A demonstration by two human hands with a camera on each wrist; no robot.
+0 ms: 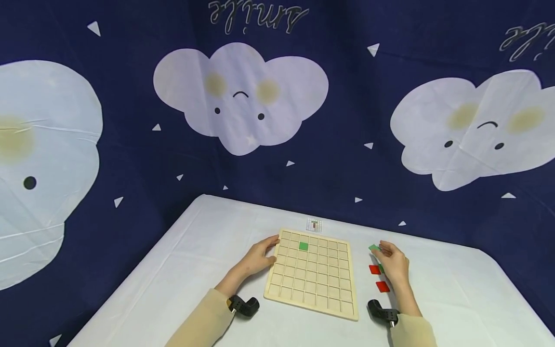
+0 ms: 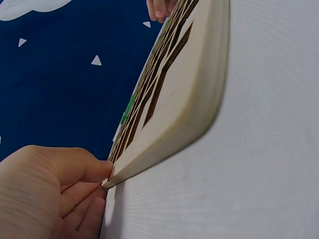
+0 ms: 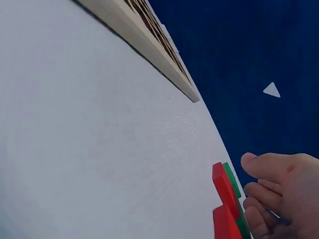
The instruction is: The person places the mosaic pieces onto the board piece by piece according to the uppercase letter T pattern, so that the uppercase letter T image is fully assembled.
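Observation:
A square wooden grid board (image 1: 312, 275) lies on the white table, with one green tile (image 1: 303, 246) in a cell of its upper part. My left hand (image 1: 259, 255) rests at the board's left edge, thumb and forefinger spread along it; in the left wrist view the thumb tip meets the rim. On the board's right, my right hand (image 1: 393, 262) hovers by a green tile (image 1: 374, 247), its thumb and fingers apart in the right wrist view with nothing between them. Two red tiles (image 1: 382, 286) and another green tile (image 1: 381, 268), partly hidden, lie beneath and beside that hand.
A small printed grid card (image 1: 314, 225) lies just beyond the board's far edge. Behind the table (image 1: 451, 284) hangs a dark blue cloth (image 1: 347, 120) with clouds and triangles. A black wrist camera (image 1: 244, 306) is strapped to each forearm.

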